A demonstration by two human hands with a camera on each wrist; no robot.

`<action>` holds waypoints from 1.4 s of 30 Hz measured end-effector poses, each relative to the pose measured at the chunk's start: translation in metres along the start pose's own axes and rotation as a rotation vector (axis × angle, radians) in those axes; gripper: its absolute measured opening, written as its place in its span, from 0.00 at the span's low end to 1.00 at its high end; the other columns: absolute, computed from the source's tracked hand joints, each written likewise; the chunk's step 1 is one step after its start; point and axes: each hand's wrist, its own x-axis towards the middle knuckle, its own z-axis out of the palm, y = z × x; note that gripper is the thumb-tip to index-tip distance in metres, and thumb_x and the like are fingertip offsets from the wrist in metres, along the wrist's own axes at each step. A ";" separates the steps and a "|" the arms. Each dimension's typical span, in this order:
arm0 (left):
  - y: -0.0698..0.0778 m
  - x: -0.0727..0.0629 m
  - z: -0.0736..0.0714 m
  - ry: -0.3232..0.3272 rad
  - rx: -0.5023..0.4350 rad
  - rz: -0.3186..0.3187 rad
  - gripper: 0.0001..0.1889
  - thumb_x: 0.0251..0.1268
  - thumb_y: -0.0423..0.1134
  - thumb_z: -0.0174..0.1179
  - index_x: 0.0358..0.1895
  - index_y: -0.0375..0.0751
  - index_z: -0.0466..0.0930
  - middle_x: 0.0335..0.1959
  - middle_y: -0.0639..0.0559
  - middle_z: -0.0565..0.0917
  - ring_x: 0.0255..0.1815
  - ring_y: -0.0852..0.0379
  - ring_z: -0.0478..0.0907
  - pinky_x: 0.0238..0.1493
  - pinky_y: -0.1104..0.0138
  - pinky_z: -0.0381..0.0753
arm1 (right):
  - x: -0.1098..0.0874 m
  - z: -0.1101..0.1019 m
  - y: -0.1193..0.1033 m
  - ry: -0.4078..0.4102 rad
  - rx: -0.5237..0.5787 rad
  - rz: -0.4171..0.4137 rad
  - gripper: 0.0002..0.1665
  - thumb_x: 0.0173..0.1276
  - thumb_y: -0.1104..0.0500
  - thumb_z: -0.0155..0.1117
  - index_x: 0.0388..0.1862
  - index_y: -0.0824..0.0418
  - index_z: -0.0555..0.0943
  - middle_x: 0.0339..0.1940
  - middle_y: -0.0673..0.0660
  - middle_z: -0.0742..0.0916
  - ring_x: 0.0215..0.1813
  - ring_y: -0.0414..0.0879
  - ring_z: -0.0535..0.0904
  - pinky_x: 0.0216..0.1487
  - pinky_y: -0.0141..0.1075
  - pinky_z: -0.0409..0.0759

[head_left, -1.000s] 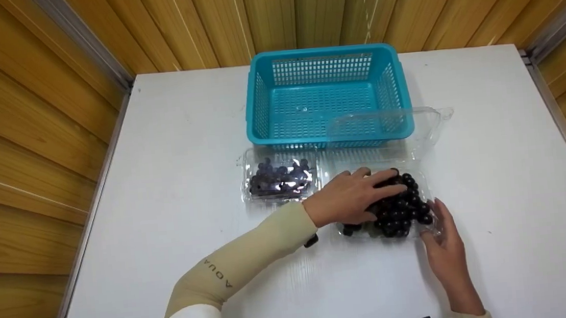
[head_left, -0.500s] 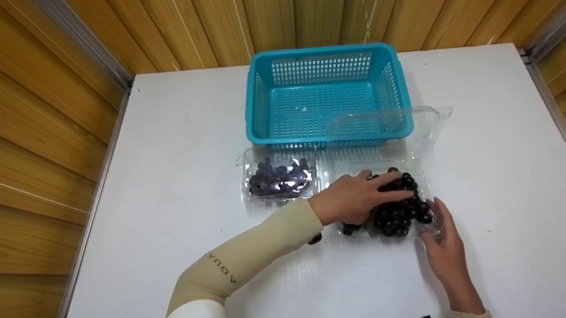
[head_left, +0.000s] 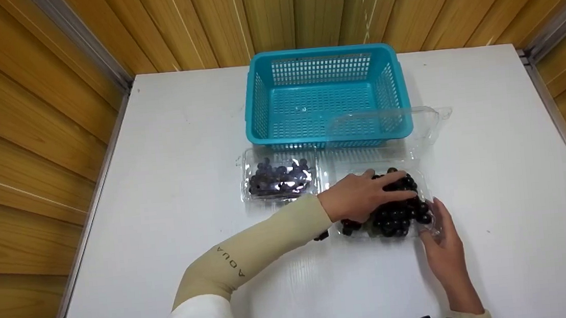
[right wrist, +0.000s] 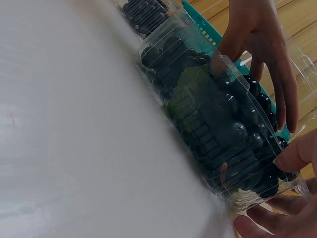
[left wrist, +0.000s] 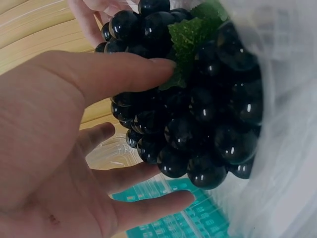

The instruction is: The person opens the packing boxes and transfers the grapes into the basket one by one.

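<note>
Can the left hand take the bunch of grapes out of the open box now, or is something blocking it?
Probably yes. The left hand already lies on the grapes, fingers spread over them. The lid is folded back, so the top is free. The right hand only touches the box at its edge.

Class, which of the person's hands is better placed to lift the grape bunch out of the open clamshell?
Left. The left hand already lies over the grape bunch, while the right hand steadies the clamshell at its corner.
</note>
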 end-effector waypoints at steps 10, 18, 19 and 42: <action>0.000 0.006 0.002 0.001 0.000 0.015 0.42 0.67 0.33 0.54 0.75 0.74 0.45 0.80 0.57 0.48 0.60 0.43 0.75 0.19 0.70 0.74 | 0.001 0.001 0.004 0.007 0.010 -0.018 0.43 0.74 0.65 0.49 0.80 0.49 0.42 0.80 0.58 0.57 0.79 0.55 0.52 0.53 0.08 0.59; 0.003 0.013 0.003 -0.065 0.008 -0.009 0.45 0.66 0.34 0.56 0.75 0.78 0.41 0.80 0.58 0.46 0.57 0.47 0.75 0.20 0.71 0.74 | 0.002 0.002 0.004 -0.013 0.036 0.008 0.45 0.73 0.69 0.47 0.80 0.49 0.39 0.80 0.57 0.53 0.80 0.55 0.48 0.75 0.49 0.57; 0.003 0.014 0.003 -0.073 0.011 -0.012 0.45 0.66 0.35 0.56 0.75 0.78 0.40 0.80 0.58 0.45 0.57 0.48 0.75 0.20 0.71 0.74 | 0.002 0.002 0.003 -0.014 0.045 0.007 0.45 0.72 0.69 0.46 0.80 0.50 0.39 0.81 0.57 0.53 0.80 0.56 0.47 0.75 0.54 0.56; 0.009 0.033 0.009 -0.121 0.020 -0.044 0.44 0.67 0.38 0.57 0.75 0.78 0.39 0.73 0.56 0.53 0.53 0.53 0.74 0.25 0.70 0.79 | 0.002 0.001 0.003 -0.011 0.044 0.005 0.45 0.73 0.68 0.46 0.80 0.48 0.39 0.81 0.56 0.52 0.81 0.55 0.45 0.75 0.55 0.53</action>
